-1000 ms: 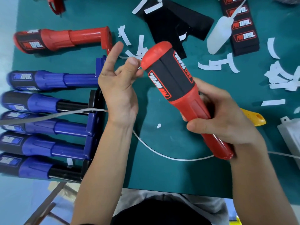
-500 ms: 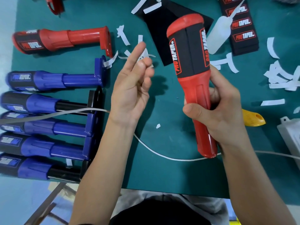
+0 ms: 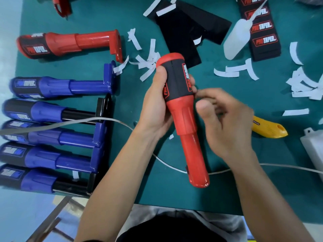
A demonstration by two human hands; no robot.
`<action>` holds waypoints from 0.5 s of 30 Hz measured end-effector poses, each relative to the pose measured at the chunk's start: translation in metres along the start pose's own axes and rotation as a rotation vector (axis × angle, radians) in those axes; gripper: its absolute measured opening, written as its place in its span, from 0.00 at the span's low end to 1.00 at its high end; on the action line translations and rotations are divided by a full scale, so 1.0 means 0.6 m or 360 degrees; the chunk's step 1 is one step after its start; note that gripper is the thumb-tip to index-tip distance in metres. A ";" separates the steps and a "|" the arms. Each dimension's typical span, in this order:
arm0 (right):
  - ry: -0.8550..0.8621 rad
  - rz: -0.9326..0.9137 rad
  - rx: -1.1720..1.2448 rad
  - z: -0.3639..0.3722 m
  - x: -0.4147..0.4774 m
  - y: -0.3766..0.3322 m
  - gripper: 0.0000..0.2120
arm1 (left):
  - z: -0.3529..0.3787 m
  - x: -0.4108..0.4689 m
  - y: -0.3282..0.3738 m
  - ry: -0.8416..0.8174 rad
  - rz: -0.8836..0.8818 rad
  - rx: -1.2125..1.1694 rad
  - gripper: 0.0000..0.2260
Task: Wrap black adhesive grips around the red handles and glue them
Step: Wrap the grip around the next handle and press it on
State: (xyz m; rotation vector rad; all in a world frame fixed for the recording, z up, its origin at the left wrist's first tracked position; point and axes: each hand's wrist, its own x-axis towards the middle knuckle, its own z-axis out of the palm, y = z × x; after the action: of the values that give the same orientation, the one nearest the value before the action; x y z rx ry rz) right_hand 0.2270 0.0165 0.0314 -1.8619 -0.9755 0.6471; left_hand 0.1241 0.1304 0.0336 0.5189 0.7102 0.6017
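A red handle [image 3: 185,119] with a black printed grip [image 3: 176,79] wrapped round its upper part is held tilted above the green mat [image 3: 192,194]. My left hand [image 3: 155,109] grips it round the black grip, thumb near the red cap. My right hand [image 3: 227,126] is blurred beside the handle's right side, fingers loosely curled with their tips near the grip's lower edge, holding nothing that I can see. A white glue bottle [image 3: 236,39] lies at the back right, next to a stack of black printed grips [image 3: 262,32].
One wrapped red handle [image 3: 70,43] and several blue handles [image 3: 57,86] lie in a row at the left. Black sheets [image 3: 183,27] and white backing strips [image 3: 148,63] litter the back. A yellow knife [image 3: 269,128], a white box [image 3: 314,151] and a white cable [image 3: 167,165] are at the right.
The handle passed from my right hand to my left, which now grips the black grip. My right hand let go of the red shaft and moved up beside the grip.
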 end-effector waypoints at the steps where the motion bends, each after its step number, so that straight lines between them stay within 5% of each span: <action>1: 0.0148 -0.0103 -0.0032 -0.006 0.004 -0.001 0.23 | 0.001 0.000 0.000 -0.0004 -0.0012 0.0002 0.25; 5: -0.0060 -0.0556 -0.0202 -0.014 0.033 -0.011 0.31 | 0.005 0.000 -0.011 0.0044 -0.0106 0.0062 0.25; 15: -0.0284 -0.0670 -0.0293 -0.015 0.053 0.002 0.35 | 0.002 -0.006 -0.027 0.0221 -0.0108 0.0310 0.29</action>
State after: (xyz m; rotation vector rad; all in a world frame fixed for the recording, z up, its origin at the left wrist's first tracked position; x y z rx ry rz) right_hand 0.2516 0.0384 0.0335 -1.6952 -1.5356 0.4831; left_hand 0.1278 0.1160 0.0259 0.6348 0.9203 0.5107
